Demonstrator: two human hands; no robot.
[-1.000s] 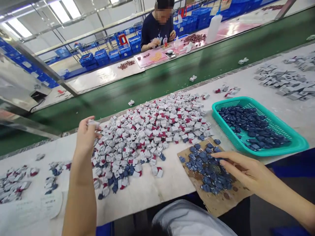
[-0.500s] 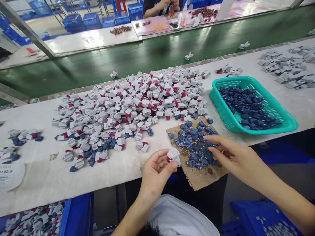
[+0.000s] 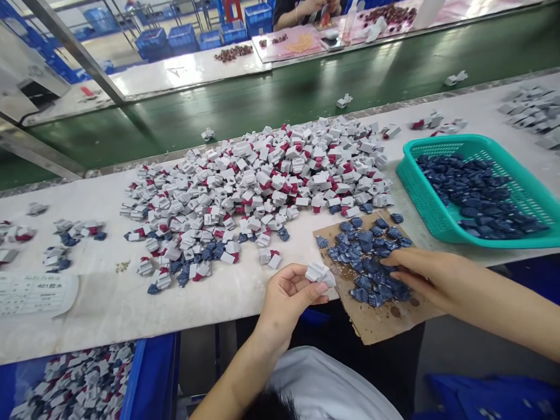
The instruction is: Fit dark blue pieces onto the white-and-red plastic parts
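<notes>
My left hand [image 3: 286, 297] is closed on a small white plastic part [image 3: 319, 273], held by the fingertips at the table's near edge. My right hand [image 3: 420, 274] rests on a brown cardboard sheet [image 3: 380, 324], its fingers pressed down among the small dark blue pieces [image 3: 365, 256] heaped there. Whether it grips one is hidden. A large pile of white and red parts [image 3: 271, 181] covers the white table [image 3: 109, 303] beyond both hands.
A teal basket [image 3: 441, 219] with dark blue pieces stands at the right. Grey parts [image 3: 531, 111] lie far right. A blue bin [image 3: 149, 373] with parts sits below the table edge, left. A green conveyor belt [image 3: 280, 99] runs behind. Another person's hands [image 3: 324, 7] work at the far bench.
My left hand came from the far left of the pile down to the near edge, carrying the white part. My right hand stayed on the cardboard. The view dropped lower.
</notes>
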